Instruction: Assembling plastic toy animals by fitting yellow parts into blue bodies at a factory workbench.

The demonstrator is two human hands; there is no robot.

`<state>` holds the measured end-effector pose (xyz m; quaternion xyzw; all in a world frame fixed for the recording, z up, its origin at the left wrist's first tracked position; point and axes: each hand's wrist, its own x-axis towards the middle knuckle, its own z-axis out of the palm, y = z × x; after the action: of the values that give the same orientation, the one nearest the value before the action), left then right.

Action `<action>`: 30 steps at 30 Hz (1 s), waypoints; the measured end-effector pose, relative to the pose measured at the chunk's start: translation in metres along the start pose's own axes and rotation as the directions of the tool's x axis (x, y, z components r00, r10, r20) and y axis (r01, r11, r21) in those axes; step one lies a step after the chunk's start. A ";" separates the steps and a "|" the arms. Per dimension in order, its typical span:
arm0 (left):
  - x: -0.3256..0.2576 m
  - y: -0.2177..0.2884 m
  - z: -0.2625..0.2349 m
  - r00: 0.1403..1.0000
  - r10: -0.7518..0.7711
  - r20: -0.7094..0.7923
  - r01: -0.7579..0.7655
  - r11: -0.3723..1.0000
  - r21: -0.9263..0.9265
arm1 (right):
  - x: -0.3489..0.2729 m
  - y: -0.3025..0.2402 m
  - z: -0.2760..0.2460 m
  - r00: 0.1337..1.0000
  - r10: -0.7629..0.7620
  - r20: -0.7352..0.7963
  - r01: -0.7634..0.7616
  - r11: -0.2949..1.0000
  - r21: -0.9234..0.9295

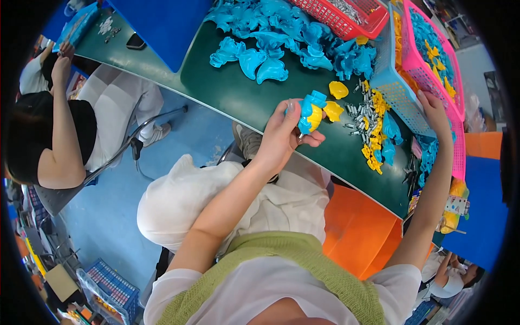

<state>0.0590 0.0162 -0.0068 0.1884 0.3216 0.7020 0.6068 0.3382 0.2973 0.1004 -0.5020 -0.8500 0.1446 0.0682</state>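
My left hand (284, 132) grips a small blue and yellow plastic toy piece (311, 112) just above the near edge of the dark green table (233, 95). My right hand (433, 111) reaches out to the right and rests its fingers on the side of a light blue basket (398, 89); nothing shows in it. A loose yellow plastic part (338, 90) lies on the table beyond the held piece. Small grey metal pins and yellow parts (371, 116) are scattered between my two hands.
A heap of blue plastic shells (287, 38) covers the far table. A red basket (346, 16) with metal parts and a pink basket (436, 54) with blue and yellow parts stand behind. Another person (59, 124) sits on a chair at left. An orange bin (360, 227) sits under the table.
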 end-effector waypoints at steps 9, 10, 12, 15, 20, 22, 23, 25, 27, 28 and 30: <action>0.002 0.000 0.002 1.000 0.019 -0.015 -0.020 1.000 -0.020 | 0.011 0.018 0.020 0.997 0.054 -0.064 -0.036 0.965 0.259; 0.003 0.000 0.001 1.000 0.025 -0.013 -0.025 1.000 -0.017 | 0.010 0.016 0.020 0.995 0.049 -0.082 -0.028 0.969 0.245; 0.004 -0.002 0.001 1.000 0.021 -0.019 -0.022 1.000 -0.013 | 0.010 0.014 0.020 0.994 0.039 -0.103 -0.014 0.973 0.232; 0.003 -0.002 0.003 0.999 0.013 -0.036 -0.014 1.000 -0.020 | 0.010 0.018 0.022 0.993 0.054 -0.108 -0.030 0.976 0.216; 0.003 -0.001 0.002 0.999 0.018 -0.032 -0.019 1.000 -0.014 | 0.015 0.023 0.022 0.996 0.032 -0.082 -0.010 0.968 0.249; 0.004 -0.001 0.001 0.999 0.016 -0.030 -0.017 1.000 -0.016 | 0.014 0.020 0.022 0.997 0.044 -0.070 -0.025 0.968 0.250; 0.004 -0.001 0.001 1.000 0.019 -0.013 -0.019 1.000 -0.020 | 0.014 0.019 0.022 0.997 0.056 -0.059 -0.039 0.967 0.250; 0.004 -0.001 0.001 1.000 0.020 0.002 -0.020 1.000 -0.022 | 0.014 0.020 0.023 0.996 0.075 -0.052 -0.057 0.956 0.288; 0.003 0.001 0.004 1.000 0.026 -0.002 -0.026 1.000 -0.014 | 0.014 0.022 0.024 0.994 0.097 -0.044 -0.077 0.942 0.327; 0.003 0.000 0.004 1.000 0.025 0.000 -0.025 1.000 -0.011 | 0.015 0.023 0.023 0.996 0.089 -0.025 -0.076 0.941 0.329; 0.004 0.000 0.004 1.000 0.027 -0.015 -0.028 1.000 -0.008 | 0.016 0.024 0.022 0.996 0.084 -0.009 -0.076 0.940 0.334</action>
<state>0.0609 0.0208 -0.0044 0.1853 0.3207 0.7129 0.5955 0.3453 0.3183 0.0717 -0.5189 -0.7914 0.2830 0.1560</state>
